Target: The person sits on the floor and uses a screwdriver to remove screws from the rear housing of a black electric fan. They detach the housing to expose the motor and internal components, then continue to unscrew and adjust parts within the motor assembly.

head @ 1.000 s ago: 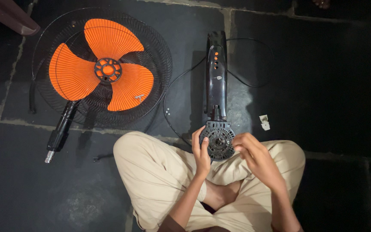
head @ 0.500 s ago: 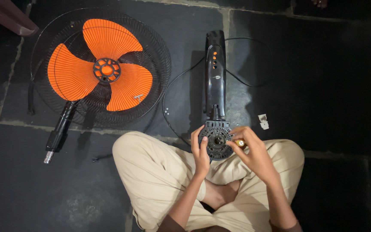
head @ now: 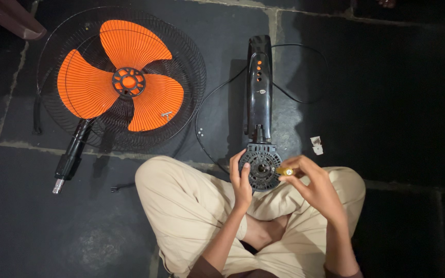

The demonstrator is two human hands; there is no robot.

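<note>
Head view, near end first: seated cross-legged on dark stone floor, beige trousers filling the bottom edge. Left hand clasped round left rim of round black motor housing, steadying it over the lap. Right hand pinching a small yellow-tipped tool, tip at housing's right edge. Probably mid screw-work on the housing face; next move likely needs tip seated square on a fastener while the left grip resists twist. Past the housing: black fan column with orange buttons, cable looping around it. Right of housing, small white scrap. Far left of housing: wire guard with orange blade, black tube below. Screw heads and tool type unreadable; forearms cut off by frame bottom.
</note>
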